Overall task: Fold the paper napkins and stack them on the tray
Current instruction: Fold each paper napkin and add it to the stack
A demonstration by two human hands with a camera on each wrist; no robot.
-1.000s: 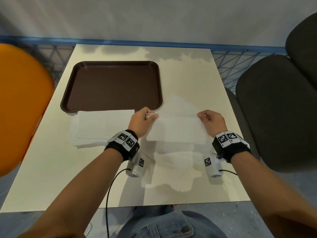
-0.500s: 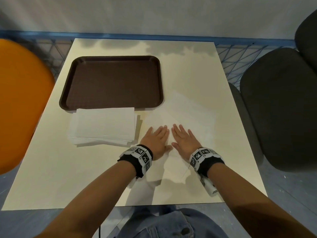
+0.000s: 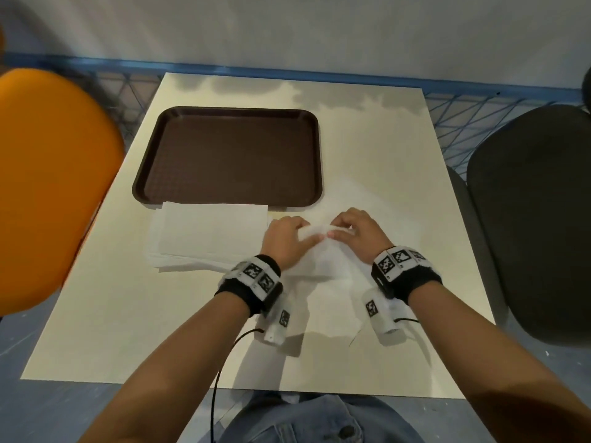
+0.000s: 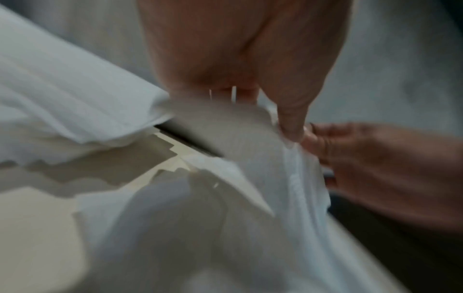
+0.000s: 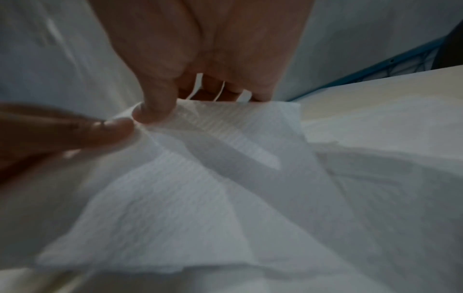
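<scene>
A white paper napkin (image 3: 319, 260) hangs lifted off the table, pinched along its top edge by both hands held close together. My left hand (image 3: 289, 239) grips it between thumb and fingers, and my right hand (image 3: 353, 233) pinches the same edge just to the right. The left wrist view shows the left thumb (image 4: 290, 123) pressed on the napkin (image 4: 250, 178). In the right wrist view the right thumb (image 5: 155, 107) pinches the ribbed napkin (image 5: 213, 178). A stack of white napkins (image 3: 211, 238) lies left of the hands. Behind it sits the brown tray (image 3: 230, 155), nothing on it.
The cream table (image 3: 377, 148) carries more loose napkin sheets (image 3: 396, 228) under and right of the hands. An orange chair (image 3: 48, 187) stands at the left, a dark chair (image 3: 537, 219) at the right. A blue wire fence (image 3: 463, 107) runs behind the table.
Half a second ago both hands lay flat, pressing the napkin on the table. Now they have moved forward, curled, and lifted a napkin by its top edge.
</scene>
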